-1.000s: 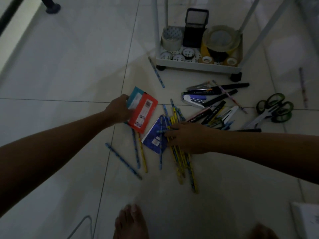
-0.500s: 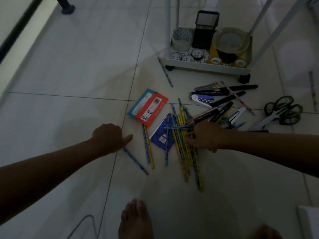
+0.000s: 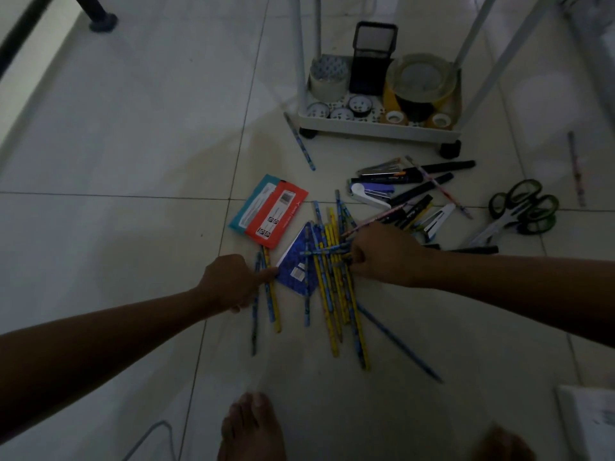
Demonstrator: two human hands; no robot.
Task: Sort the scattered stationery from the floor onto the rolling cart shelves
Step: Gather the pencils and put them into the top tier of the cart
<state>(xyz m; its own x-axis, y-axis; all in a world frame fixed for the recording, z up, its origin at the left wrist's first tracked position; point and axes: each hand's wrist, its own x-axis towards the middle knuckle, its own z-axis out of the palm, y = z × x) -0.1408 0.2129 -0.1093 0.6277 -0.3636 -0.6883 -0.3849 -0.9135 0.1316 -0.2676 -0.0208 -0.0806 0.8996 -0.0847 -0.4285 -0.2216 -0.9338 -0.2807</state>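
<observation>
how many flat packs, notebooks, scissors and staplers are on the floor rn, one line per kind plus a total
Flat packs: 2, one teal and one red, overlapping
Blue notebook: 1
Scissors: 2 pairs, green-handled, lying together
Staplers: 2, one white and purple, one smaller white one
Total: 7
The pencils and markers overlap too much to count.
</observation>
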